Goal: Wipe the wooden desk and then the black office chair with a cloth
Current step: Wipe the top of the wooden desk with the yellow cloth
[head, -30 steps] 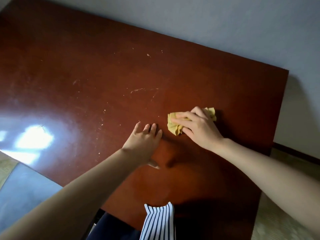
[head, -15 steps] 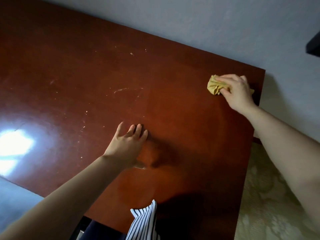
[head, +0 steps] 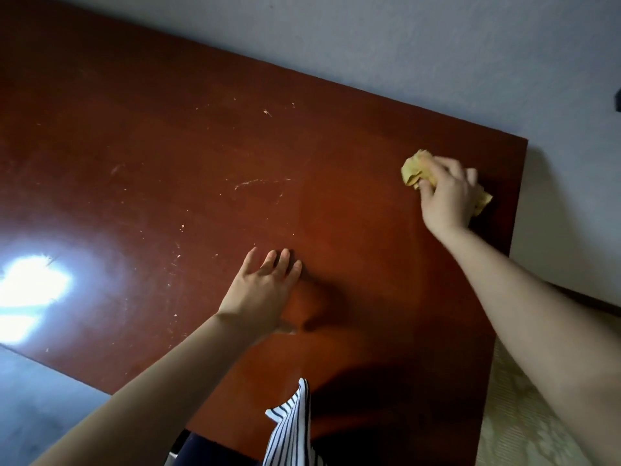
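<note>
striped garment point(head: 291, 428), scuffed desk point(head: 168, 146), wall point(head: 403, 45)

Home or office room, wooden desk point(head: 201, 156) against pale wall point(head: 420, 52), patterned flooring point(head: 527, 418)

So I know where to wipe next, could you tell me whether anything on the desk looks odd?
Pale scratches and specks mark the desk's middle, left of the cloth gripped by the right hand.
</note>
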Action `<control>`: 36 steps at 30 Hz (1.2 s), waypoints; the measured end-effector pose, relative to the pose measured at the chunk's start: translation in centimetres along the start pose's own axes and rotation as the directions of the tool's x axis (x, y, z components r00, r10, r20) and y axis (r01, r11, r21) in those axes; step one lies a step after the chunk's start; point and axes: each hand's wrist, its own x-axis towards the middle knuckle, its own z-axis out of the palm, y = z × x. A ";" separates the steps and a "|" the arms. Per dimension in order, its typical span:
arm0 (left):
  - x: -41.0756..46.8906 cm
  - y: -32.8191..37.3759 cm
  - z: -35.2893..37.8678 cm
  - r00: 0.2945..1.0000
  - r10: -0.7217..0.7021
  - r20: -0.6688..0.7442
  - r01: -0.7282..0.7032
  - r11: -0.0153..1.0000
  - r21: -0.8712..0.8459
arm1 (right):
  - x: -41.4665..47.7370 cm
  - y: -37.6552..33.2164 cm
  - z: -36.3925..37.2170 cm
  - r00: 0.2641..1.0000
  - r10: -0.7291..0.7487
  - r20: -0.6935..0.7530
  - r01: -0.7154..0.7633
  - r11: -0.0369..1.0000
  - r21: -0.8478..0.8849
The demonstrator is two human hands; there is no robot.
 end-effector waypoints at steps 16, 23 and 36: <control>-0.2 -0.5 0.2 0.997 0.025 -0.069 -0.029 0.998 -0.059 | -11.4 -3.2 -1.9 0.611 -0.761 0.217 0.708 0.648 0.280; 0.1 -2.6 0.1 0.951 -0.018 -0.308 -0.055 0.972 -0.229 | -3.3 -7.0 0.8 0.835 -0.506 0.215 0.467 0.859 0.210; 2.1 -7.2 -0.4 0.889 -0.198 -0.412 0.021 0.919 -0.394 | 11.1 -11.8 6.1 0.999 0.034 0.040 -0.034 0.999 0.017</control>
